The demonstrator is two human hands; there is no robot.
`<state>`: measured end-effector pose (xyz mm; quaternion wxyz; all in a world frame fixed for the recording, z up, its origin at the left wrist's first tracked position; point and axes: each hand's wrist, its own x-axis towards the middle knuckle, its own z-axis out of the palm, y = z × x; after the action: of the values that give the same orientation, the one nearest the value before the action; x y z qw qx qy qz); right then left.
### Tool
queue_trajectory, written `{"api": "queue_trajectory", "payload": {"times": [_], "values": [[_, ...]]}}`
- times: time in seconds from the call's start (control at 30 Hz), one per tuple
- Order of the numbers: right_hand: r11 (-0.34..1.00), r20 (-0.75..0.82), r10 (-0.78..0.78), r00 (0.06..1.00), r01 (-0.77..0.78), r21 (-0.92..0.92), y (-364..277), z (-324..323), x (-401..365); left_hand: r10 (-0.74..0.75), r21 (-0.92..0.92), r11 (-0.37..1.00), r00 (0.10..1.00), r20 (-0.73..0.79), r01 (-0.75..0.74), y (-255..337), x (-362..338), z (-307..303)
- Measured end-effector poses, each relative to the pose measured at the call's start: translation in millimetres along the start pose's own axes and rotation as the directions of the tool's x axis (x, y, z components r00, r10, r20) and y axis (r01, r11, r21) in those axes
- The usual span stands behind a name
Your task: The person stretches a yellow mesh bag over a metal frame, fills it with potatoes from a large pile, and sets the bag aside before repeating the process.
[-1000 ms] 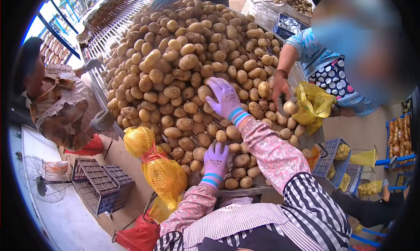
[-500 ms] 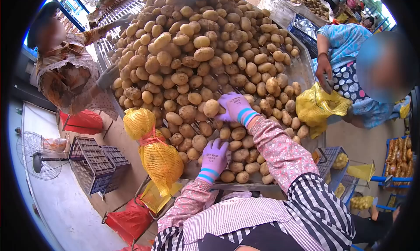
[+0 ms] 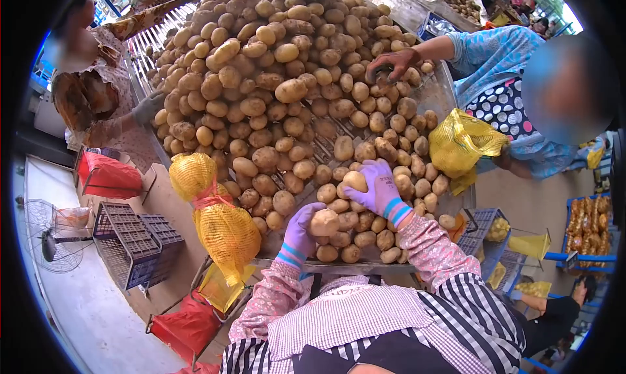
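Potatoes (image 3: 291, 90) heap metal table (image 3: 435, 95); crates (image 3: 130, 238) nearby

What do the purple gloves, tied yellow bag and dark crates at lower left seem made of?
Purple gloves: probably knit fabric, matte, judging by the stretchy-looking striped cuffs; any coating is unclear.
Tied yellow bag: likely plastic netting, slightly shiny, from its mesh texture.
Dark crates: apparently moulded plastic, dull, given the regular lattice walls.

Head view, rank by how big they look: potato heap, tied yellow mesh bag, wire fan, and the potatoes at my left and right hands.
1. Potato heap
2. Tied yellow mesh bag
3. Wire fan
Smallest, unranked: potato in left hand, potato at right hand; similar sizes, both partly covered.
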<state>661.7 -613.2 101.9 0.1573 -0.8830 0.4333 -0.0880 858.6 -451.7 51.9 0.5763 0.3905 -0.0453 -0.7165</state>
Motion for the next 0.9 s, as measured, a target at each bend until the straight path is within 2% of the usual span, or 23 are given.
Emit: {"api": "queue_trajectory", "payload": {"times": [0.03, 0.07, 0.1, 0.13, 0.17, 0.2, 0.27, 0.3, 0.33, 0.37, 0.4, 0.43, 0.47, 0.53, 0.6, 0.7, 0.8, 0.83, 0.87, 0.9], "values": [[0.994, -0.040, -0.028, 0.999, 0.032, 0.100, -11, 1, -4, 0.201, 0.266, 0.936, 0.971, 0.127, -0.229, -11, 5, -9], [0.978, -0.081, -0.050, 0.995, 0.065, 0.199, -21, 3, -7, 0.202, 0.264, 0.937, 0.971, 0.130, -0.231, -7, 2, -2], [0.979, -0.081, -0.046, 0.996, 0.061, 0.195, -31, 3, -7, 0.134, 0.006, 0.991, 0.976, 0.172, -0.137, 0, -5, 10], [0.957, -0.051, -0.223, 0.973, 0.229, 0.180, -42, 3, -7, 0.078, -0.246, 0.969, 0.970, 0.229, -0.020, 4, -9, 16], [0.904, -0.018, -0.395, 0.919, 0.392, 0.170, -50, 4, -5, 0.066, -0.262, 0.965, 0.951, 0.302, 0.016, 4, -11, 10], [0.863, 0.094, -0.475, 0.875, 0.442, 0.246, -53, 8, -3, 0.065, -0.261, 0.965, 0.950, 0.306, 0.018, 4, -18, 4], [0.830, 0.062, -0.505, 0.861, 0.464, 0.310, -34, 19, 21, -0.060, -0.326, 0.937, 0.979, 0.194, 0.122, 6, -32, -8], [0.884, 0.046, -0.359, 0.932, 0.324, 0.337, -33, 4, 40, -0.055, -0.331, 0.936, 0.980, 0.193, 0.118, 6, -32, -12], [0.948, -0.111, -0.235, 0.966, 0.252, 0.192, -21, 11, 56, -0.032, -0.429, 0.892, 0.968, 0.247, 0.139, 3, -32, -19], [0.993, -0.218, -0.105, 0.970, 0.113, 0.022, -6, 23, 68, -0.007, -0.520, 0.837, 0.955, 0.296, 0.168, -2, -35, -26], [0.996, -0.118, -0.009, 0.993, -0.002, -0.094, 8, 33, 82, 0.027, -0.603, 0.773, 0.940, 0.341, 0.197, -5, -37, -30], [0.990, -0.059, 0.073, 0.996, -0.079, -0.118, 12, 41, 90, 0.004, -0.613, 0.776, 0.971, 0.238, 0.147, -5, -41, -27], [0.990, -0.050, 0.068, 0.996, -0.074, -0.119, 7, 40, 91, 0.006, -0.619, 0.772, 0.973, 0.233, 0.143, -3, -43, -25], [0.960, 0.060, 0.120, 0.991, -0.100, -0.260, -8, 34, 89, -0.041, -0.670, 0.734, 0.993, 0.113, 0.106, -2, -45, -23], [0.960, 0.110, 0.075, 0.991, -0.041, -0.278, -4, 27, 86, -0.018, -0.709, 0.697, 0.991, 0.131, 0.106, -2, -46, -22], [0.977, 0.232, 0.048, 0.971, 0.003, -0.215, -7, 18, 83, 0.019, -0.743, 0.647, 0.971, 0.237, 0.168, -4, -45, -26], [0.964, 0.261, 0.025, 0.965, 0.046, -0.260, -6, 27, 88, 0.002, -0.745, 0.647, 0.977, 0.214, 0.162, -3, -39, -22], [0.963, 0.265, 0.023, 0.964, 0.050, -0.264, -3, 29, 87, 0.033, -0.776, 0.599, 0.962, 0.272, 0.199, -6, -35, -25], [0.974, 0.248, -0.007, 0.969, 0.063, -0.219, -4, 27, 85, 0.035, -0.779, 0.595, 0.962, 0.271, 0.198, -8, -35, -22], [0.982, 0.225, -0.040, 0.974, 0.080, -0.174, -6, 24, 86, 0.012, -0.783, 0.602, 0.978, 0.208, 0.159, -8, -34, -19]]}}
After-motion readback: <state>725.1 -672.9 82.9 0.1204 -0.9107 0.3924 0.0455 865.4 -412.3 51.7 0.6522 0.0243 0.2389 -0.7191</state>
